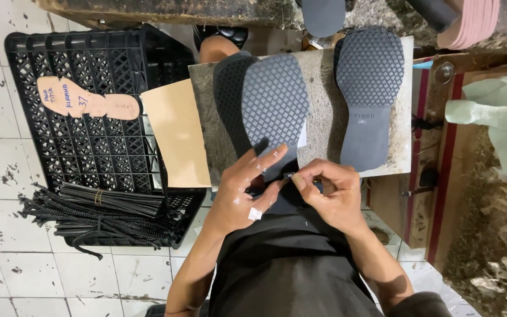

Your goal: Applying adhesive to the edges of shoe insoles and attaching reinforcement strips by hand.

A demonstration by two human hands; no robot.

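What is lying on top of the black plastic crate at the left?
On the black crate lies a tan insole-shaped cutout with handwriting, and a tan sheet overlaps its right edge. A bundle of black straps rests across its near edge. The crate's inside cannot be seen.

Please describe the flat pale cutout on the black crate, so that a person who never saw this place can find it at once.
Look left of the stone work slab to the black plastic crate. On its lattice top lies the foot-shaped tan cutout. It is the only pale, handwritten piece there; the black strap bundle lies lower down.
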